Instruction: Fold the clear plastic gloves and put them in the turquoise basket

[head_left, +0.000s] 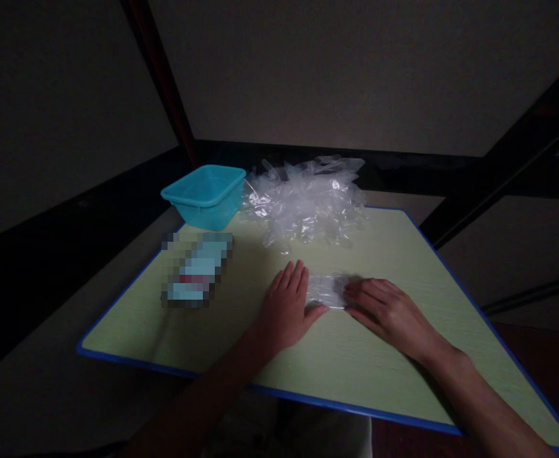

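Note:
A folded piece of thin clear plastic [327,291] lies flat on the table, apparently a disposable glove, though its exact shape is hard to make out. My left hand [286,305] rests flat at its left end, fingers stretched and thumb spread along the lower edge. At the other end, my right hand [386,312] has its fingers curled over the plastic, with the thumb just below them; the fingertips partly cover that end. Beyond both hands sits a loose heap of crumpled clear plastic gloves [308,197] with finger-like ends.
A turquoise plastic basin [207,200] stands at the back left corner. Nearer, a blurred-out flat object [198,270], perhaps a phone, lies left of my left hand. The pale table [165,343] has a blue edge; walls and dark beams rise behind it.

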{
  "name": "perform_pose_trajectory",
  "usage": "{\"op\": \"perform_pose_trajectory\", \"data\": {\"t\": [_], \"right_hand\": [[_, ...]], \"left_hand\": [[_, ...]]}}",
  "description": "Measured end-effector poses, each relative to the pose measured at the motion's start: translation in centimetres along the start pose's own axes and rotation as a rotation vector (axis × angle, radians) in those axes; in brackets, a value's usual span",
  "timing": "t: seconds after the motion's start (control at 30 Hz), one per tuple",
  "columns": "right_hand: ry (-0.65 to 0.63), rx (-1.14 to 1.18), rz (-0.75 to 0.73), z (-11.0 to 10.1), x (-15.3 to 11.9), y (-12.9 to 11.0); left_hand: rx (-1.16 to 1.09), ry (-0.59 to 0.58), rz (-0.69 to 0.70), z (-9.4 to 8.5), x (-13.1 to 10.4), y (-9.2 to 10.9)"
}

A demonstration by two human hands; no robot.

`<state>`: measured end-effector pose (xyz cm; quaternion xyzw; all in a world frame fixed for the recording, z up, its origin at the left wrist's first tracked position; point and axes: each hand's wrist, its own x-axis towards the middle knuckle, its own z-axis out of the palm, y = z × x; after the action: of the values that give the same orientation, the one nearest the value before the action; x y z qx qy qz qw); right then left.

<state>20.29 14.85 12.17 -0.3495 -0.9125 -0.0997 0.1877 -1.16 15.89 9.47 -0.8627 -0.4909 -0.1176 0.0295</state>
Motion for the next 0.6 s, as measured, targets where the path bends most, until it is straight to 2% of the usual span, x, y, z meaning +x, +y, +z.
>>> {"op": "perform_pose_trajectory", "data": {"t": [0.1, 0.23, 0.47, 0.6], "right_hand": [[0.011, -0.081, -0.131, -0.4, 0.1, -0.2], [-0.02, -0.178, -0.201, -0.9, 0.5, -0.8], [-0.022, -0.209, -0.221, -1.1, 0.9, -1.4], [0.0, -0.211, -0.181, -0.6, 0.8, -1.4]], "left_hand": [[0.004, 0.005, 0.0, 0.0, 0.0, 0.0], [0.004, -0.006, -0.008, 0.0, 0.0, 0.0], [-0.007, -0.012, -0.012, -0.2, 0.0, 0.1], [-0.003, -0.001, -0.016, 0.0, 0.0, 0.1]]}}
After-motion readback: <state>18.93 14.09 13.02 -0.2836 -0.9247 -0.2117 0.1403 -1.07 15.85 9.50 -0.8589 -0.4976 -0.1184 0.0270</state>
